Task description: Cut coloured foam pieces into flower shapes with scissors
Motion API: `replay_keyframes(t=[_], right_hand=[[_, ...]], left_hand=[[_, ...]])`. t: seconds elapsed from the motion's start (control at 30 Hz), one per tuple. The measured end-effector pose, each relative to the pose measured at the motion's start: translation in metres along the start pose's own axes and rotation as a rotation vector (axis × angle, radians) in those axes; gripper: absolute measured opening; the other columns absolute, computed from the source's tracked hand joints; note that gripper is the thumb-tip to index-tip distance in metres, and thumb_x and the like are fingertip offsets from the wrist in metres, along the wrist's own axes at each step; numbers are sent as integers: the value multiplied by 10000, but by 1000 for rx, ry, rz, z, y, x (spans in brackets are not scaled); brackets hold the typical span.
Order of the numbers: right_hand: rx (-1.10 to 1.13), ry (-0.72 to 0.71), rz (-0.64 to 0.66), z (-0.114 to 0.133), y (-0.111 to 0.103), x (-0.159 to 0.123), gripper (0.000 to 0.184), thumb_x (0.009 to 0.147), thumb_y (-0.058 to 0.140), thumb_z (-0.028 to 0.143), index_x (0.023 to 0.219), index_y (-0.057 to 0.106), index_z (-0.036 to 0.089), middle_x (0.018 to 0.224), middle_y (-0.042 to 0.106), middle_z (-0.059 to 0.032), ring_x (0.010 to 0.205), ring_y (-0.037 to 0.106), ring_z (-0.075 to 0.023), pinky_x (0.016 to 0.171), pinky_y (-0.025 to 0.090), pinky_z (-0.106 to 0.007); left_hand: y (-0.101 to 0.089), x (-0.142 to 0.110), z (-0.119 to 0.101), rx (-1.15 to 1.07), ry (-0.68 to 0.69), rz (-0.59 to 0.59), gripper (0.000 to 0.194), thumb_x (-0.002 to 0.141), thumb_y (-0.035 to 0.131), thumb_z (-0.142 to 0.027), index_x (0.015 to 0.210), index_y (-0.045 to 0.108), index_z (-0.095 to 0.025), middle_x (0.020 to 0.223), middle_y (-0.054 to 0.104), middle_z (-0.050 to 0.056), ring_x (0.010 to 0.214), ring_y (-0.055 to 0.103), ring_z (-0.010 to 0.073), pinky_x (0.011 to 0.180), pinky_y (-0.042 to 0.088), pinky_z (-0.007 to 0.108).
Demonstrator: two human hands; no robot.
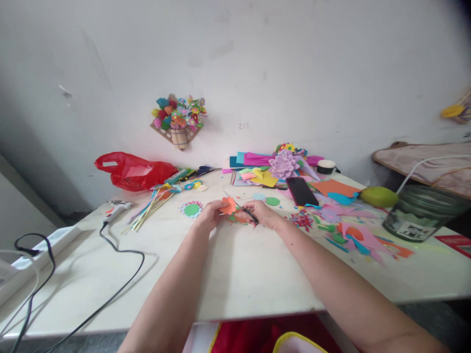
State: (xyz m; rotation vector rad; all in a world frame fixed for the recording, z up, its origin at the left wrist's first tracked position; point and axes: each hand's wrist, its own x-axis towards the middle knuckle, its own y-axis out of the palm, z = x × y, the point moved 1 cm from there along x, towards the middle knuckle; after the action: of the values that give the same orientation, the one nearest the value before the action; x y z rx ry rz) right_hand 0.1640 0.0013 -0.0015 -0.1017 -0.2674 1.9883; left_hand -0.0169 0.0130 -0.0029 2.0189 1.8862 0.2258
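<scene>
My left hand (209,215) pinches a small orange paper flower (228,205) above the white table (235,274). My right hand (262,214) is closed round small black-handled scissors (248,212), whose blades point toward the flower. Under both hands lies a green and red paper piece (237,219). A green paper flower disc (191,210) lies just left of my left hand.
A glue gun (116,211) with a black cord lies at the left by a power strip (40,250). Coloured sticks (149,211), a red plastic bag (134,171), a black phone (300,191), stacked coloured paper (265,169), paper scraps (353,235) and a dark glass jar (419,213) surround the work spot.
</scene>
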Motion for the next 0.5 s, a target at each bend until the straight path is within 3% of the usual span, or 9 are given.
replay_keyframes(t=[0.3,0.5], right_hand=[[11,28,-25,3,-2,-1,271,594,765,289,702,573,132,405,471,73,317,394,-50,310,345,-172],[110,-14,-70,3,-9,-2,261,639,726,295,786,579,138,507,558,38,373,447,-53,357,336,-166]], left_hand=[[0,-2,-2,53,39,4,35,553,647,-109,561,616,-125,554,618,20,536,581,131,526,465,241],[-2,-1,1,166,67,109,96,520,707,-159,541,619,-125,524,619,19,482,551,120,504,412,236]])
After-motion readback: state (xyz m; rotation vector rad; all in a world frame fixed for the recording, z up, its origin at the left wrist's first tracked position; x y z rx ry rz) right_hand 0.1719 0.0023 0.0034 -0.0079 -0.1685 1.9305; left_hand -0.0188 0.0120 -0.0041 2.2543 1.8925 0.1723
